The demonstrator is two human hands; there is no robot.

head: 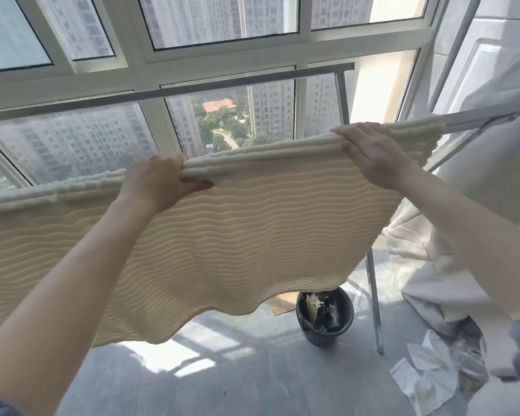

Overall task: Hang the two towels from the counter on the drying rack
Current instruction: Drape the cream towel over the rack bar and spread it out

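Observation:
A cream towel [222, 235] with wavy ribs hangs over the near bar of the metal drying rack [481, 118] and drapes toward me. My left hand [159, 184] grips the towel's top fold at the bar, fingers curled over it and thumb underneath. My right hand [373, 151] lies on the top fold further right, fingers over the bar and thumb on the front of the cloth. A second rack bar [192, 88] runs bare behind, near the window. No second towel is in view.
A large window [222, 49] stands right behind the rack. A black bucket [324, 316] holding rubbish sits on the grey tiled floor beside the rack's leg [374, 295]. White cloth [478, 205] hangs at the right, with crumpled plastic [427, 376] on the floor below.

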